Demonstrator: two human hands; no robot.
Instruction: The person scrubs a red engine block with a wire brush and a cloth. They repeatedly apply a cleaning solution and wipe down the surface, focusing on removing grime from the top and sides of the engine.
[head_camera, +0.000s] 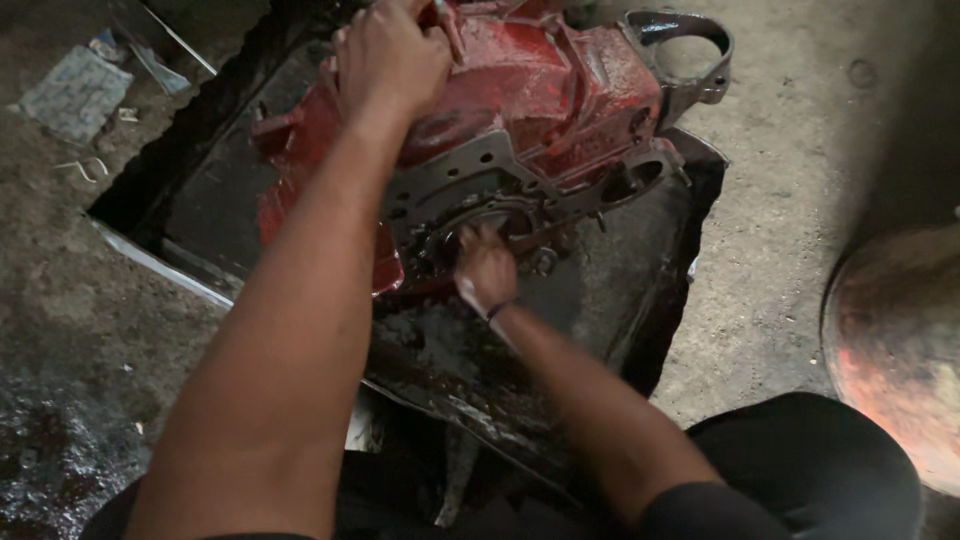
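Observation:
A red engine block (540, 90) lies in a black oily metal tray (620, 280) on the floor. My left hand (390, 55) grips the block's upper edge at the top of the view. Lower down, my right hand (485, 270) is blurred and presses against the grey gasket face (470, 175) near a round opening at the block's front. A dark band circles the right wrist. Whether the right hand holds a rag or a tool I cannot tell.
The concrete floor (780, 200) around the tray is dirty, with an oil stain at the lower left (50, 450). A round rusty reddish object (900, 340) sits at the right edge. Scraps of paper (75, 90) lie at the upper left. My dark-clothed knee (810, 460) is at bottom right.

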